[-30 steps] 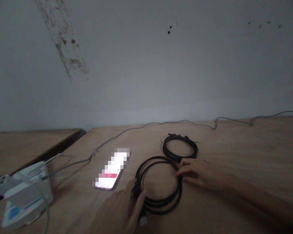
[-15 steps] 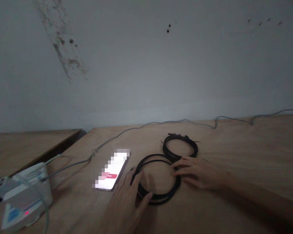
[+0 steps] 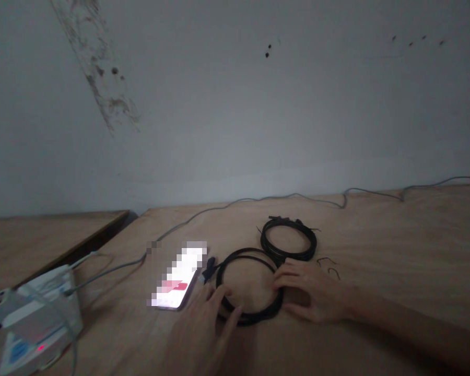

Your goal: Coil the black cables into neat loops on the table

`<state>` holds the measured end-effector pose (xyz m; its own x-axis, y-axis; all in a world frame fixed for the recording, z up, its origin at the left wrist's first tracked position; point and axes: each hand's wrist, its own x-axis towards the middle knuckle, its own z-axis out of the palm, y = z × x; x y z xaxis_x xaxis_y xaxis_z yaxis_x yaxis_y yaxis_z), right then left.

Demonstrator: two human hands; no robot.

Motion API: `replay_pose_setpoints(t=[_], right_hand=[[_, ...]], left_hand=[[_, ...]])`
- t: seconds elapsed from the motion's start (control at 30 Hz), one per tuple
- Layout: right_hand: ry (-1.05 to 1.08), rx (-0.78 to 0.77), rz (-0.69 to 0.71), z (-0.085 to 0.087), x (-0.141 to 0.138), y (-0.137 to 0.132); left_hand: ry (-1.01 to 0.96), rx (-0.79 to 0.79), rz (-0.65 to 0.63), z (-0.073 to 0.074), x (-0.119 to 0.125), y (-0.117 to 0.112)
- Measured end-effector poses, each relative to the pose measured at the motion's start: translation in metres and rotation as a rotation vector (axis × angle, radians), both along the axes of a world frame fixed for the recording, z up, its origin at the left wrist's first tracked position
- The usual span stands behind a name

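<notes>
Left hand: the left hand (image 3: 201,334) sits low at the front of the table, its fingertips on the near left curve of the coil of black cable (image 3: 243,252); whether it grips the cable I cannot tell.
Right hand: the right hand (image 3: 313,292) lies flat-fingered against the coil's right side, also with no clear grip.
Between the hands: they stand apart, with the coil between them.
Coil: it lies flat on the wooden table (image 3: 376,235), just in front of a second black cable coil (image 3: 288,221) and touching it. A black plug (image 3: 209,269) sticks out at its upper left, close to the phone.
Nearby: the phone (image 3: 178,277) lies face up and lit, its screen blurred, just left of the coil. Two thin dark wire scraps (image 3: 327,261) sit right of the rear coil.
Further off: a gray cable (image 3: 258,198) runs along the table's back edge to a white box (image 3: 39,313) with a small red light, at lower left.
</notes>
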<state>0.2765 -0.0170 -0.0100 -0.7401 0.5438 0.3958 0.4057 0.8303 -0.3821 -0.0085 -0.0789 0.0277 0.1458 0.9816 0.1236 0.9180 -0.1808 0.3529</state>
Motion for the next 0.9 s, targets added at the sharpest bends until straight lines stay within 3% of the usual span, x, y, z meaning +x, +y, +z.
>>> replay_pose_setpoints(t=[0.23,0.5,0.7,0.9], right_hand=[[-0.088,-0.013,0.015,0.005,0.01,0.006],[-0.032,0.018,0.018,-0.001,-0.003,-0.003],[-0.062,-0.001,0.114,0.008,0.003,0.01],[-0.059,0.042,-0.022,-0.004,-0.015,0.021]], left_hand=[[0.027,-0.133,-0.007,0.014,0.005,-0.005],[-0.009,-0.025,-0.046,-0.009,-0.004,0.003],[0.015,-0.044,-0.035,-0.004,-0.002,0.003],[-0.021,0.029,-0.037,-0.005,-0.002,-0.001]])
